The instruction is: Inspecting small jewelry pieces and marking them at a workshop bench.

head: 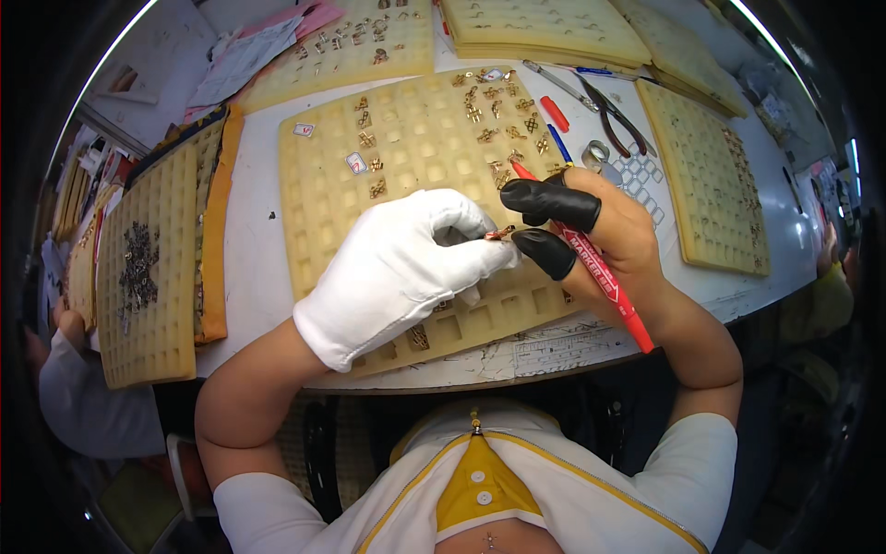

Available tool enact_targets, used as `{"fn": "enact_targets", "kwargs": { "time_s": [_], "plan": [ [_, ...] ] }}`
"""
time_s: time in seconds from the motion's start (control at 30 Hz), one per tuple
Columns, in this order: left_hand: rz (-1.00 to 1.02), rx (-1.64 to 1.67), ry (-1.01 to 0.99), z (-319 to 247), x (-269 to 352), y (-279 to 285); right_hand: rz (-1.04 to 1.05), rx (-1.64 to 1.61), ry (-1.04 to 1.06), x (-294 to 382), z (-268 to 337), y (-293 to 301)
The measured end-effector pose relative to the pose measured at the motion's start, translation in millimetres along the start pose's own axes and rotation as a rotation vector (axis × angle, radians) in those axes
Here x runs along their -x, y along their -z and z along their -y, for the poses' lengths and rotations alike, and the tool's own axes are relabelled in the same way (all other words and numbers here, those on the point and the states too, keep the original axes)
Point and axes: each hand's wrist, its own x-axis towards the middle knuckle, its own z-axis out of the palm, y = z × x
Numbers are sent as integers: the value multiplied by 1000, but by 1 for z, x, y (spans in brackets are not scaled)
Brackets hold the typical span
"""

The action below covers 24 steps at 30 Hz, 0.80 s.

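My left hand (405,266), in a white cloth glove, pinches a small gold-coloured metal piece (500,233) between thumb and forefinger. My right hand (612,232) wears black finger cots and holds a red marker (601,273) slantwise, its red tip end pointing up and away from me. The right thumb is close to the metal piece; whether it touches is unclear. Beneath both hands lies a pale yellow tray (325,180) with square pockets. Small gold-coloured pieces (488,135) sit in its right-hand pockets, and a shorter column of them (367,140) runs left of the middle.
Beyond the tray's right edge lie a red cap (554,114), a blue pen (560,144), dark-handled pliers (609,114), a craft knife (561,84) and a tape roll (595,154). More pocketed trays (692,173) surround it. Dark pieces are heaped on the left tray (180,277). Other people sit at both sides.
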Motion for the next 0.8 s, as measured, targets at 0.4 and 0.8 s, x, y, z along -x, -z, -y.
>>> {"fn": "enact_targets", "kwargs": {
  "time_s": [0.4, 0.8],
  "plan": [
    [275, 527, 53, 5, -1, 8, 114, -383, -346, 2, -3, 4],
    [262, 495, 3, 8, -1, 9, 60, -380, -305, 1, -7, 3]
  ]
}}
